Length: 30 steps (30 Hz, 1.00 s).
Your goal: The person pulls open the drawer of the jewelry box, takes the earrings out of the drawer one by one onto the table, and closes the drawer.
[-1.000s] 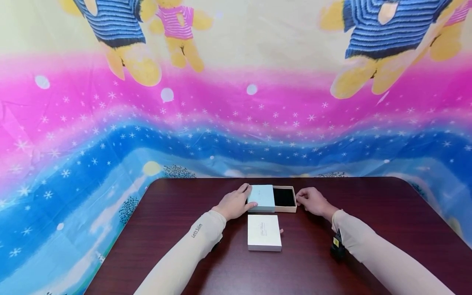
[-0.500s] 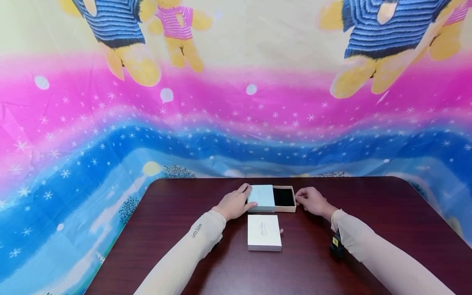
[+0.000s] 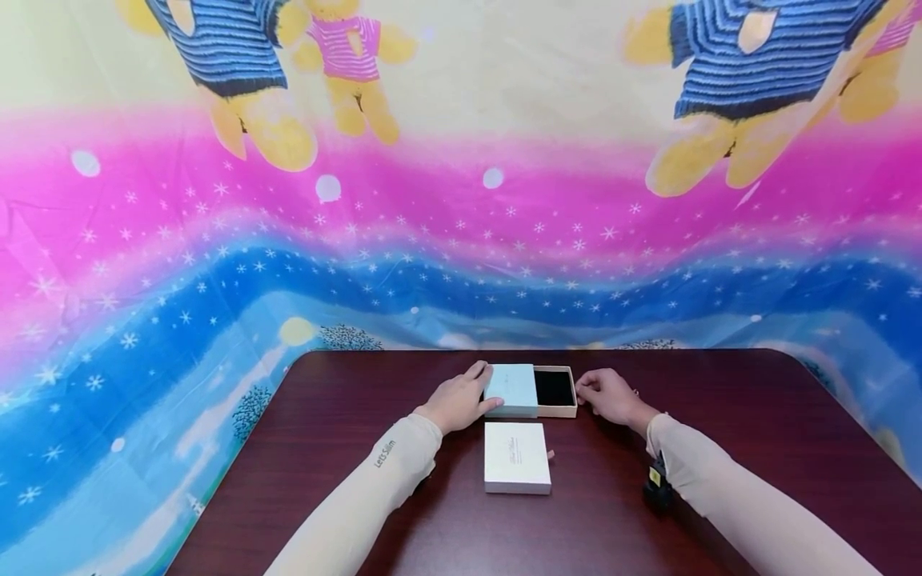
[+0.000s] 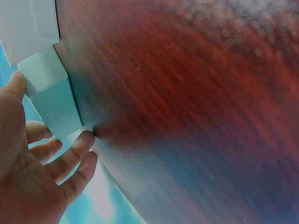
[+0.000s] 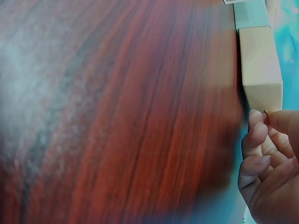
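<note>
A drawer box lies at the far side of the table, its pale blue sleeve [image 3: 513, 388] covering the left part. From the sleeve's right side sticks out a cream drawer [image 3: 556, 414] with a black lining [image 3: 554, 389]. My left hand [image 3: 458, 398] holds the sleeve's left end, thumb on the near side and fingers on the far side. At the drawer's right end my right hand [image 3: 611, 395] pinches with thumb and forefinger; the small part between the fingertips is mostly hidden. In the right wrist view, the drawer's end wall [image 5: 264, 95] meets those fingertips.
A white box [image 3: 516, 454] with printed lettering lies just nearer than the drawer box, a small pink tab [image 3: 551, 454] at its right side. The dark red wooden table [image 3: 346, 384] ends close behind the boxes, before a patterned cloth backdrop [image 3: 432, 208].
The drawer and my right hand have shifted very slightly left, toward the sleeve. My left hand and the white box stay in place.
</note>
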{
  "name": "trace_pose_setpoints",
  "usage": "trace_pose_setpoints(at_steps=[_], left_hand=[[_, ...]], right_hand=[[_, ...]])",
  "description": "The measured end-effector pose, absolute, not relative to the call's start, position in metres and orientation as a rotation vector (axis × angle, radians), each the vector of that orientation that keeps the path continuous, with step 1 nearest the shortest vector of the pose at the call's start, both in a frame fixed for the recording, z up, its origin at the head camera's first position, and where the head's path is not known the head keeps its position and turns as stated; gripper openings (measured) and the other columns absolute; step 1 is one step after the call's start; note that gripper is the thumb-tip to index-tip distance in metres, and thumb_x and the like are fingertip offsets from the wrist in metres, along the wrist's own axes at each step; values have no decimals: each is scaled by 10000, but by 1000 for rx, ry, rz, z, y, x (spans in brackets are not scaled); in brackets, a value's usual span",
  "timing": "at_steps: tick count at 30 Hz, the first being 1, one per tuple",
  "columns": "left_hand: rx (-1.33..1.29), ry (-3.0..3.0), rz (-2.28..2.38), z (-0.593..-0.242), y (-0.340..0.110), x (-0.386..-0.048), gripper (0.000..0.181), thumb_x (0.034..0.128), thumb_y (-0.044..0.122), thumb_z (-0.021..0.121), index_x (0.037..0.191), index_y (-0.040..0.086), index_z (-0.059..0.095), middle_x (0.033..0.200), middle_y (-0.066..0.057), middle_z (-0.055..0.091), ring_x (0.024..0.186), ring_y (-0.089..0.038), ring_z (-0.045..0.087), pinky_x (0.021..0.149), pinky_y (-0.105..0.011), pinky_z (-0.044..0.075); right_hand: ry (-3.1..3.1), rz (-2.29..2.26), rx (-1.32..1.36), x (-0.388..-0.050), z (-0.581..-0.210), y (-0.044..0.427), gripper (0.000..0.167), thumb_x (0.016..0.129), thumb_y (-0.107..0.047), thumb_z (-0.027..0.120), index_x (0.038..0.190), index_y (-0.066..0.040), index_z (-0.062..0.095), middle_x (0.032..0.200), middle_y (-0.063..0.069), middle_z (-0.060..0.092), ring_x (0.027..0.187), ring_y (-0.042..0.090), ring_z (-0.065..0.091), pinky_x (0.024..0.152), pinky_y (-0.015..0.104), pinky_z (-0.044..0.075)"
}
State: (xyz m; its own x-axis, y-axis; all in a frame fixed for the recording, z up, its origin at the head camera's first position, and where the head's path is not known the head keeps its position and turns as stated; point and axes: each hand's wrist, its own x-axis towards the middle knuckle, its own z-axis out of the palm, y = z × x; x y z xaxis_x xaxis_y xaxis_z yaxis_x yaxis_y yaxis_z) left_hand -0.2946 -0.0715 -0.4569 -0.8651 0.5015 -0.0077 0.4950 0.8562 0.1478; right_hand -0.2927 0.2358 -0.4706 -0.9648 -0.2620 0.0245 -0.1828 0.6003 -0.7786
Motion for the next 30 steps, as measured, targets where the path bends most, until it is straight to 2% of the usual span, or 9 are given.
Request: trace_pose_setpoints(at_steps=[8,21,30], left_hand=[[805,2990,207,-460,-71,-297,735,1041,539,455,1599,85,304,1660,-148,298,1380,-276,543,1076,-412,496],[794,2990,201,-456,-70,-295,737,1041,549,446,1603,96,298,1661,-138,301,1382,-277,541,1091,-411,485],[799,2982,190,-458,-71,-296,744,1042,559,430,1607,98,284,1669,-135,283,1407,-271,515,1097,-405,477]], right_hand=[[2723,-1298,-373,-296,-473,235,200,1032,-34,520,953,30,691,813,138,660,579,142,511,554,278,475],[2709,-1314,-390,-295,-470,231,189,1027,-17,525,952,48,686,821,188,665,558,135,504,540,275,466],[2727,-1301,-383,-299,-474,230,185,1021,-15,527,945,43,686,804,161,673,547,119,510,537,270,470]])
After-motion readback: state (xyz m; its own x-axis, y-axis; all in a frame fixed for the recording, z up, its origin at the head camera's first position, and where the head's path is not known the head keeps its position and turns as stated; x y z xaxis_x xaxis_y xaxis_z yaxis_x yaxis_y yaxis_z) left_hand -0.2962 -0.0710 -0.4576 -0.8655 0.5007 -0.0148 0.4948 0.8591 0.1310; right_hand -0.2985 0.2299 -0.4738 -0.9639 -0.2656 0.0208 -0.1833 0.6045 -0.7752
